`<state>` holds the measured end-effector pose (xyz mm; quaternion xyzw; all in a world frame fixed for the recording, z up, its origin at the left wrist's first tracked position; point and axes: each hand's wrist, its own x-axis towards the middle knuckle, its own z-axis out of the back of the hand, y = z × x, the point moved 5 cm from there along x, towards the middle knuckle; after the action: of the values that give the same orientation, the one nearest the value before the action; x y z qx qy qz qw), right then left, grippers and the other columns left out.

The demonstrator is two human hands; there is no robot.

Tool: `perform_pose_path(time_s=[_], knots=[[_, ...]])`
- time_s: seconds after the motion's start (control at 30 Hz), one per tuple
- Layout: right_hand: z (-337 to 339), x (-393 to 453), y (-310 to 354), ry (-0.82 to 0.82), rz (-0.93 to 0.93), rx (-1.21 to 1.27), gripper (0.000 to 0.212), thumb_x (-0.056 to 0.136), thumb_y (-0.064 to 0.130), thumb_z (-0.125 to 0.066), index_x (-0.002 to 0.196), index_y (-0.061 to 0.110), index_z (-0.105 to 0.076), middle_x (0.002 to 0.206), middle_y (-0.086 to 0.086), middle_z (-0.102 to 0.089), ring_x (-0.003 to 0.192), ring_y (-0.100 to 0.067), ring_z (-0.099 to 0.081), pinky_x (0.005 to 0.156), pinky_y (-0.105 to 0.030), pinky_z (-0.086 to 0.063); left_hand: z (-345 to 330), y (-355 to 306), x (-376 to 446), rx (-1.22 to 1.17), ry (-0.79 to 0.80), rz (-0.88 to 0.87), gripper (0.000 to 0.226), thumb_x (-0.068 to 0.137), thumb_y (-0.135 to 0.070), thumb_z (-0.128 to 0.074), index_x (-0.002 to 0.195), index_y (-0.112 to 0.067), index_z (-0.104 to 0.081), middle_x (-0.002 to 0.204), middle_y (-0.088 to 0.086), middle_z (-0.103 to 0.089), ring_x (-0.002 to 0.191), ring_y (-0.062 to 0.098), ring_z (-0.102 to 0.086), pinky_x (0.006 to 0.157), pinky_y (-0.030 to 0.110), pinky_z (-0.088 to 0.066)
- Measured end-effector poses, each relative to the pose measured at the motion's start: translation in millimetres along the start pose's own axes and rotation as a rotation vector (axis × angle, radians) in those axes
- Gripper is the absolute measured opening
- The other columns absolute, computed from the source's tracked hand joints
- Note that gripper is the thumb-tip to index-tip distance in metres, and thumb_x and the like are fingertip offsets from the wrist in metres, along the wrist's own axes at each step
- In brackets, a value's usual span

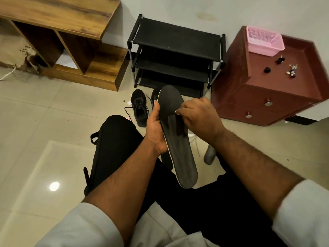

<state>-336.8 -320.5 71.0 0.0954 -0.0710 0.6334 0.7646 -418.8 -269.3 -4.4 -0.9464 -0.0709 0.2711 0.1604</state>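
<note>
Black insole (179,154): left hand (155,129) grip curled round edge; right hand (197,118) grip pinching its face.

A dark grey insole (175,132) with a pale yellowish-white edge. A black lace-up shoe (140,107) stands on a beige tiled floor (44,111). The shoe rack (176,50) is black with grey poles. The open shelf unit (71,41) shows brown wood grain. The cabinet (267,90) is dark red with silver knobs, and carries a pink mesh basket (265,41). The sleeves (85,227) are off-white; the trousers are black.
</note>
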Motion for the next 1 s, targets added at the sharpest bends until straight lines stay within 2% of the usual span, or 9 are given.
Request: perform_pose_path(time_s=[0.17, 0.23, 0.37, 0.47, 0.63, 0.7, 0.8, 0.87, 1.0], knots=[[-6, -39, 15, 0.034, 0.027, 0.065, 0.012, 0.086, 0.015, -0.064, 0.093, 0.012, -0.072, 0.081, -0.004, -0.067, 0.074, -0.021, -0.062, 0.071, -0.035, -0.041, -3, -4, 1, -0.085, 0.054, 0.022, 0.086, 0.086, -0.076, -0.036, 0.118, -0.004, -0.068, 0.137, 0.017, -0.056, 0.132, 0.032, -0.048, 0.115, 0.048, -0.03], [-8, -52, 20, 0.055, 0.018, 0.081, 0.012, 0.085, 0.016, -0.067, 0.094, 0.013, -0.073, 0.083, -0.003, -0.068, 0.075, -0.02, -0.063, 0.072, -0.034, -0.041, -2, -4, 5, -0.11, 0.037, 0.002, 0.086, 0.085, -0.075, -0.038, 0.123, -0.001, -0.063, 0.14, 0.019, -0.053, 0.136, 0.033, -0.043, 0.118, 0.047, -0.028], [-2, -43, 11, 0.016, -0.009, 0.065, 0.017, 0.089, 0.018, -0.057, 0.093, 0.013, -0.073, 0.084, -0.004, -0.069, 0.076, -0.021, -0.064, 0.072, -0.034, -0.041, -6, 2, 5, -0.049, 0.049, 0.04, 0.089, 0.085, -0.078, -0.036, 0.125, -0.003, -0.063, 0.134, 0.018, -0.059, 0.128, 0.032, -0.052, 0.113, 0.048, -0.033], [4, -16, 0, -0.009, -0.059, 0.053, 0.032, 0.091, 0.022, -0.042, 0.091, 0.012, -0.072, 0.083, -0.005, -0.069, 0.076, -0.022, -0.064, 0.071, -0.035, -0.042, -5, 2, 2, 0.017, 0.005, 0.018, 0.078, 0.087, -0.074, -0.035, 0.106, -0.01, -0.076, 0.116, 0.016, -0.069, 0.11, 0.031, -0.063, 0.105, 0.046, -0.041], [2, 2, 5, 0.024, -0.035, 0.079, 0.038, 0.092, 0.025, -0.037, 0.088, 0.012, -0.073, 0.079, -0.005, -0.067, 0.071, -0.021, -0.063, 0.074, -0.031, -0.036, -3, -3, -1, 0.05, -0.019, -0.022, 0.078, 0.092, -0.072, -0.027, 0.083, -0.016, -0.081, 0.096, 0.011, -0.075, 0.087, 0.025, -0.072, 0.091, 0.042, -0.05], [0, -7, 18, 0.03, 0.011, 0.098, 0.036, 0.091, 0.024, -0.039, 0.089, 0.012, -0.073, 0.08, -0.005, -0.067, 0.072, -0.021, -0.063, 0.075, -0.03, -0.033, -2, -6, -2, 0.028, 0.019, 0.001, 0.083, 0.09, -0.074, -0.026, 0.091, -0.012, -0.08, 0.103, 0.012, -0.074, 0.096, 0.025, -0.071, 0.094, 0.041, -0.051], [0, -34, 37, 0.032, 0.059, 0.146, 0.031, 0.09, 0.024, -0.044, 0.094, 0.013, -0.073, 0.087, -0.004, -0.069, 0.079, -0.021, -0.064, 0.075, -0.032, -0.038, -2, -6, -1, -0.029, 0.054, 0.038, 0.087, 0.086, -0.077, -0.033, 0.11, -0.004, -0.073, 0.118, 0.017, -0.067, 0.119, 0.031, -0.058, 0.111, 0.046, -0.036], [0, -49, 45, 0.039, 0.076, 0.159, 0.029, 0.091, 0.024, -0.046, 0.097, 0.013, -0.072, 0.091, -0.004, -0.069, 0.083, -0.021, -0.065, 0.076, -0.036, -0.042, 0, -6, 2, -0.041, 0.044, 0.025, 0.086, 0.087, -0.075, -0.035, 0.109, -0.002, -0.073, 0.117, 0.019, -0.068, 0.117, 0.032, -0.058, 0.111, 0.045, -0.035], [3, -42, 39, 0.011, 0.065, 0.128, 0.027, 0.089, 0.023, -0.047, 0.097, 0.014, -0.072, 0.092, -0.003, -0.069, 0.083, -0.021, -0.064, 0.077, -0.036, -0.038, -5, -5, 1, -0.03, 0.069, 0.033, 0.09, 0.084, -0.077, -0.035, 0.129, -0.004, -0.06, 0.129, 0.019, -0.061, 0.121, 0.033, -0.058, 0.108, 0.045, -0.041]])
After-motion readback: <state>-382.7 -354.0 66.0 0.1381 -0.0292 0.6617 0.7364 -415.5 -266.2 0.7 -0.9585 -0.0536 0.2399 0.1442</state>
